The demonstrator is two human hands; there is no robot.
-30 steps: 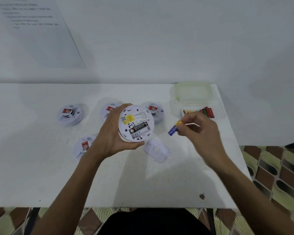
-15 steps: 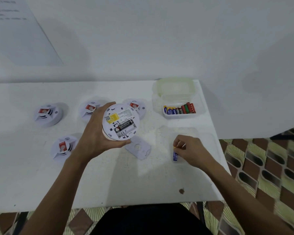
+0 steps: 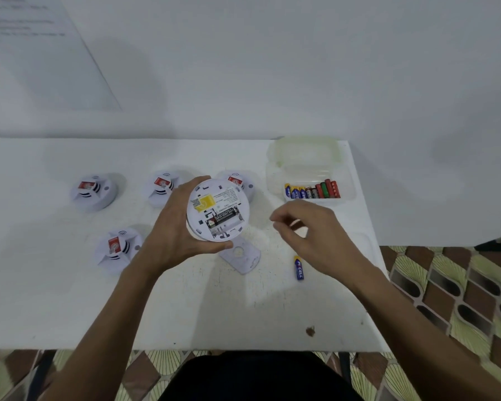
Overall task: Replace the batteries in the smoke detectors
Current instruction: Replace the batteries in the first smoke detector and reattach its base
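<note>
Your left hand [image 3: 171, 235] has its fingers and thumb curled round the edge of a round white smoke detector [image 3: 217, 209]. You're holding it up off the table [image 3: 70, 299] with the back facing you. The battery bay is open and a black battery [image 3: 223, 217] sits in it.

Your right hand [image 3: 315, 233] hangs just right of the detector, not touching it. The fingers are loosely bent, thumb and forefinger close together. It's a bit blurry, but I can't see anything in them.

A blue and yellow battery [image 3: 299, 267] lies on the table just near of that hand. A flat white cover piece [image 3: 240, 254] lies under the near edge of the held detector.

Further out, four more detectors sit on the table: three in a far row [image 3: 94, 192] [image 3: 164, 186] [image 3: 239, 182] and one nearer on the left [image 3: 117, 248]. At the far right corner there's a clear plastic box [image 3: 310, 149] with a row of spare batteries [image 3: 313, 191] along its near side.
</note>
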